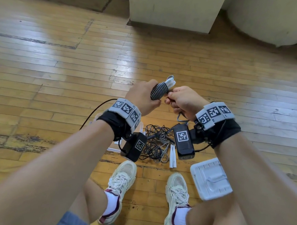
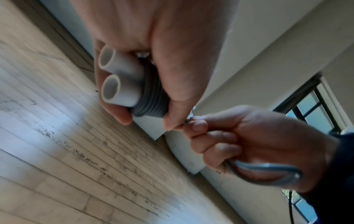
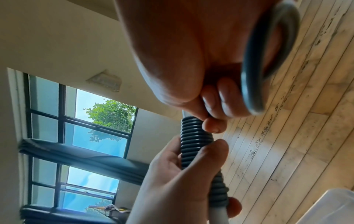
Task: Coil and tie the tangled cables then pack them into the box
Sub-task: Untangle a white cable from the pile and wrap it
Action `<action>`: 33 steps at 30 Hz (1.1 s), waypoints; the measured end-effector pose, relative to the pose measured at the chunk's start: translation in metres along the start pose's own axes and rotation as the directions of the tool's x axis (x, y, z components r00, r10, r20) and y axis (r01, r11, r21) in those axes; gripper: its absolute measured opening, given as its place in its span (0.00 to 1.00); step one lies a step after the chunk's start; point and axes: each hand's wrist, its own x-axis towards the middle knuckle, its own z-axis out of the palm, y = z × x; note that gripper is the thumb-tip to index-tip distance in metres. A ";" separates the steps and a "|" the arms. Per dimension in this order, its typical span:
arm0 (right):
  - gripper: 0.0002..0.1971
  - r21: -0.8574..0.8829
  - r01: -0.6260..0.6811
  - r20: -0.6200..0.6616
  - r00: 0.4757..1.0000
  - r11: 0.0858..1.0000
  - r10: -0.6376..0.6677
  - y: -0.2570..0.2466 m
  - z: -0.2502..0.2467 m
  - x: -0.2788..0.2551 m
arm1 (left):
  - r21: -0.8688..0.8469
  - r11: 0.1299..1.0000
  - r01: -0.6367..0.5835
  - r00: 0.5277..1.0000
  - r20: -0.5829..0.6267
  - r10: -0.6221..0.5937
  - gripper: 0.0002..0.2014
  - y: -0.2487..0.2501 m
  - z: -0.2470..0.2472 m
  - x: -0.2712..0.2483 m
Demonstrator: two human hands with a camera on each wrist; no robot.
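Note:
My left hand (image 1: 143,96) grips a bundle of grey cable (image 1: 158,91) wound tightly round two white tubes (image 1: 170,82); in the left wrist view the tube (image 2: 116,84) ends poke out past the grey coils (image 2: 151,104). My right hand (image 1: 181,100) pinches the cable's loose end right beside the coil (image 3: 195,136) and keeps a loop of the same grey cable (image 3: 268,60) in its palm. A tangled pile of dark cables (image 1: 157,142) lies on the floor between my wrists, partly hidden by the wrist cameras.
A white box lid (image 1: 211,178) lies on the wooden floor by my right shoe (image 1: 177,201). Two more white tubes (image 1: 173,155) rest beside the tangle. A clear plastic box (image 1: 114,145) edge shows under my left wrist. A cream cabinet (image 1: 171,9) stands ahead.

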 end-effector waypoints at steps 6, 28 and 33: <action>0.19 0.143 -0.011 -0.105 0.994 0.990 0.026 -0.002 0.003 0.004 | 0.396 0.916 -0.067 0.986 -0.114 0.121 0.21 0.016 0.011 -0.005; 0.15 0.148 0.225 0.144 0.959 0.963 -0.246 0.001 -0.030 -0.003 | -0.851 0.455 0.261 0.949 0.313 0.041 0.19 0.005 -0.023 0.000; 0.12 0.154 0.203 0.118 0.968 0.967 -0.222 0.002 -0.031 -0.002 | -0.852 0.463 0.245 0.967 0.249 -0.055 0.23 0.005 -0.024 0.003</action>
